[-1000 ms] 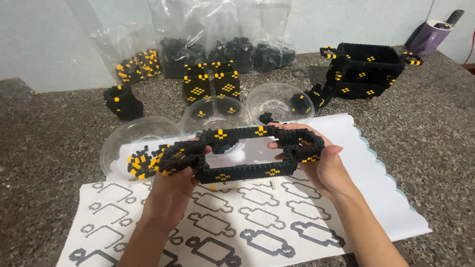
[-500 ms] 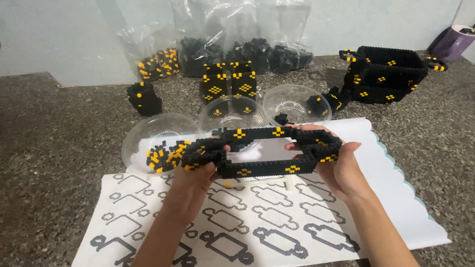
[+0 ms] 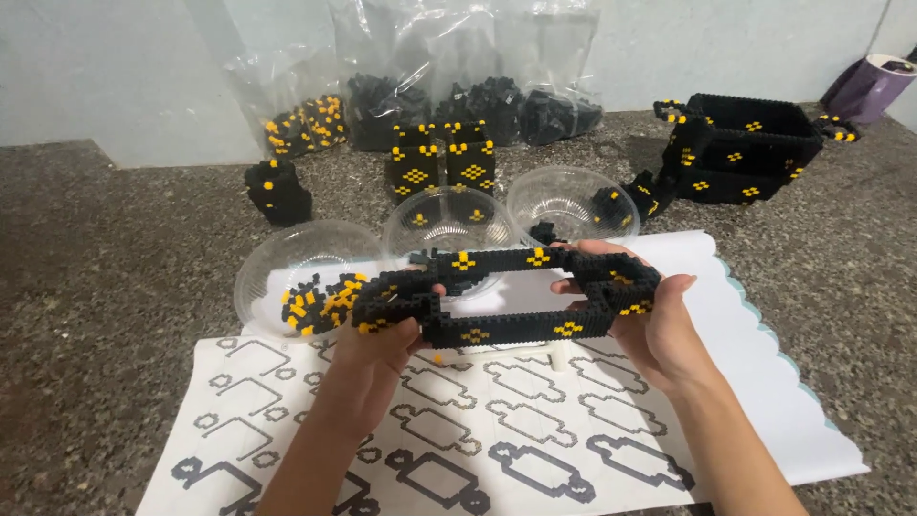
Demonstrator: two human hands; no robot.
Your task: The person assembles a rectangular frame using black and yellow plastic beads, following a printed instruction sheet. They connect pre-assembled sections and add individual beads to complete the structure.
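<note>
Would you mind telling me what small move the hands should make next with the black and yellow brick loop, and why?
Probably lower the brick loop flat onto the printed pattern sheet. Both the left hand and the right hand hold it up by its ends, above the outlines. One long side looks bowed, and only laid flat could its shape be checked against an outline.

Clear plastic bags [image 3: 449,67], black-yellow bricks, against back wall
</note>
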